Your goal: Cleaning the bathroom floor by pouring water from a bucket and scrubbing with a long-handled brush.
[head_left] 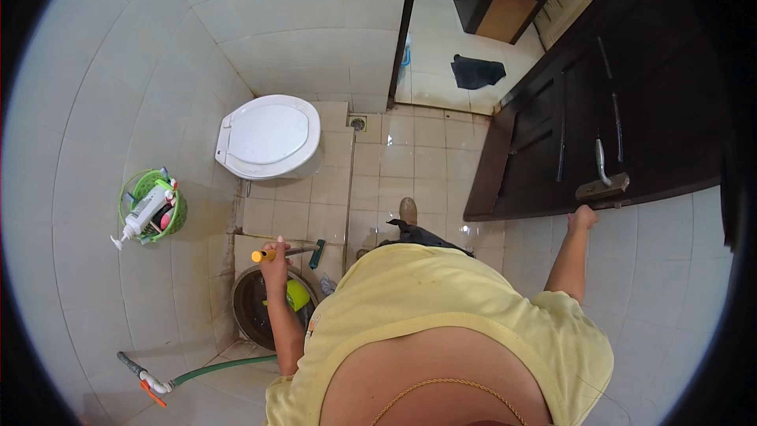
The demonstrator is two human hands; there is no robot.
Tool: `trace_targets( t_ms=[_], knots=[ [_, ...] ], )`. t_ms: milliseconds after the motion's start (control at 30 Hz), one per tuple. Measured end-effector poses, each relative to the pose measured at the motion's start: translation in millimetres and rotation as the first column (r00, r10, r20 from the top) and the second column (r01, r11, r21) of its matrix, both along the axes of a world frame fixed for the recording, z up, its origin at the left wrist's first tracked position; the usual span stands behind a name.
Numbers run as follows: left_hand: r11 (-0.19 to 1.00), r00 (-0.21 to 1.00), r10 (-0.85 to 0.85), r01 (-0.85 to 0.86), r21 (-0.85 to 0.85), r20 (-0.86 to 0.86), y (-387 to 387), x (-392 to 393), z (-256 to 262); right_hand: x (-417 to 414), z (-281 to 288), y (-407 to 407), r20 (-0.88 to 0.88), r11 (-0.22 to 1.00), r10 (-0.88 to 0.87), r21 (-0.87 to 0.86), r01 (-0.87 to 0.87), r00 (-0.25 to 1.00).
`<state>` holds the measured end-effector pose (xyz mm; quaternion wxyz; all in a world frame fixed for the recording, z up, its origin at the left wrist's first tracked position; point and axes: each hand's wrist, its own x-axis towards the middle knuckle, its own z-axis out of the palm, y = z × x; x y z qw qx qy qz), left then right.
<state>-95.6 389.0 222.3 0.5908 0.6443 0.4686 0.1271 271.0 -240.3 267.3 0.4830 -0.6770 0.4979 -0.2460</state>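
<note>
My left hand (274,261) is closed around the stick of a long-handled floor cleaning tool. The yellow grip end (264,255) points up towards me, and the dark green head (317,254) is down near the floor; brush or squeegee, I cannot tell. Below that forearm stands a round dark tub (247,302) of water, holding a lime-green dipper (297,294). Over on the right, my right hand (584,218) grips the edge of the dark wooden door (535,148), just by its metal lever handle (602,165). Its fingertips are partly hidden. The door is swung open.
A white toilet (269,133) with its lid down stands ahead left, near a floor drain (357,123). A green basket (179,213) of bottles hangs on the wall. A green hose (222,365) runs from an orange-handled tap (152,393). Beyond the doorway lies a dark cloth (478,72). The floor tiles (397,160) look wet.
</note>
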Motion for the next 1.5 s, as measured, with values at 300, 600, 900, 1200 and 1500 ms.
trace_targets(
  t_ms=[300, 600, 900, 1200, 1500],
  knots=[
    [1.0, 0.998, -0.008, 0.007, 0.018, 0.056, -17.4, 57.9, 45.7, 31.4, 9.9, 29.9, -0.163, 0.968, -0.242, 0.02, 0.249, 0.956],
    [0.996, 0.974, -0.079, 0.085, -0.02, 0.213, -25.2, 133.5, 62.1, 39.1, -16.0, -58.2, -0.066, 0.927, -0.34, 0.148, 0.346, 0.938],
    [0.998, 0.97, -0.054, 0.055, 0.005, 0.236, -37.2, 192.7, 54.4, 39.1, -39.3, -142.1, -0.008, 0.914, -0.315, 0.265, 0.306, 0.949],
    [0.981, 0.963, -0.132, 0.093, 0.17, 0.236, -49.1, 240.8, 58.2, 57.3, -48.5, -172.1, -0.115, 0.822, -0.432, 0.358, 0.443, 0.895],
    [0.993, 0.948, -0.082, 0.052, 0.103, 0.308, -64.5, 262.7, 62.1, 58.5, -100.0, -249.9, -0.437, 0.222, -0.571, 0.733, -0.643, -0.695]
  ],
)
